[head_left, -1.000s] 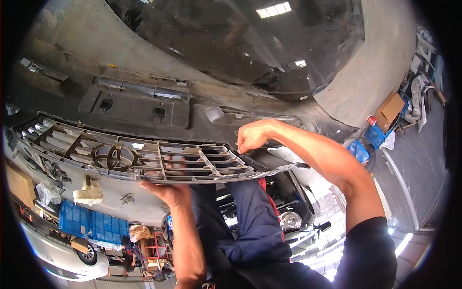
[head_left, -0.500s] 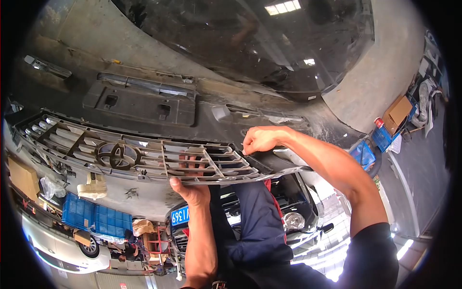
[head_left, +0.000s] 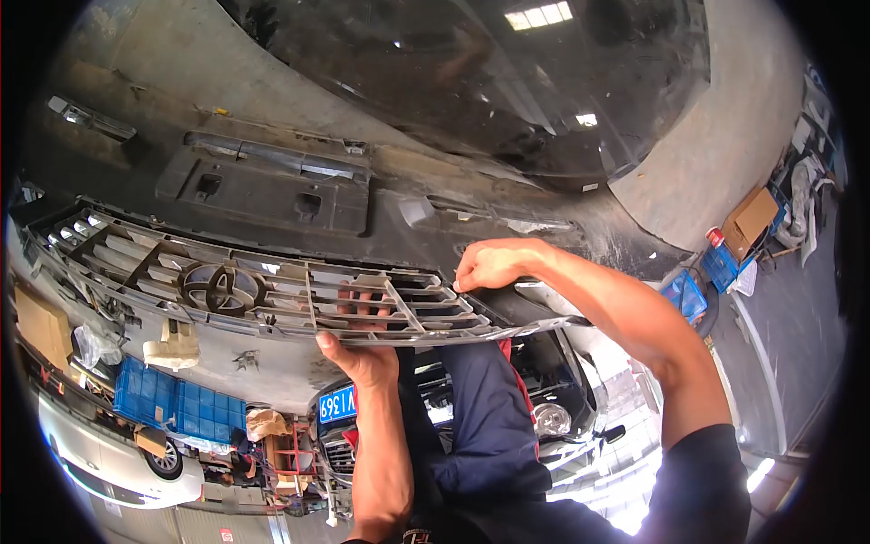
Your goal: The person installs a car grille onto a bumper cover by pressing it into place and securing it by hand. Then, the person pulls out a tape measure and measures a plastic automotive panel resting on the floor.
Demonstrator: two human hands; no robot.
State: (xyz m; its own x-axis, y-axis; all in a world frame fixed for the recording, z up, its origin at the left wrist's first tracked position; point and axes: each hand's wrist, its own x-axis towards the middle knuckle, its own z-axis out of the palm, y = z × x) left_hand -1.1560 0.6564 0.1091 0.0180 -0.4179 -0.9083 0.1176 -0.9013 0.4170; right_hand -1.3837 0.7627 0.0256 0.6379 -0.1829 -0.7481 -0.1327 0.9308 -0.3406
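Note:
A long car grille (head_left: pixel 353 337) with slats and a round emblem (head_left: pixel 223 288) lies across the view. My left hand (head_left: pixel 367 363) grips its near edge right of the emblem, with the thumb below and the fingers showing behind the slats. At the grille's right end is my right hand (head_left: pixel 489 265), its fingers curled together at the corner. Whatever these fingers may hold is hidden. Beyond the grille lies a dark panel (head_left: pixel 258 195) with two square openings.
A large dark glossy sheet (head_left: pixel 507 91) lies at the top. Blue crates (head_left: pixel 181 406), a white car (head_left: pixel 109 453) and a cream part (head_left: pixel 170 349) are at lower left. A blue number plate (head_left: pixel 337 405) shows behind my left forearm. A cardboard box (head_left: pixel 750 218) stands at right.
My left hand has shifted right along the grille's near edge. My right hand stays closed at the right corner. The view has shifted slightly, and more of the blue plate shows.

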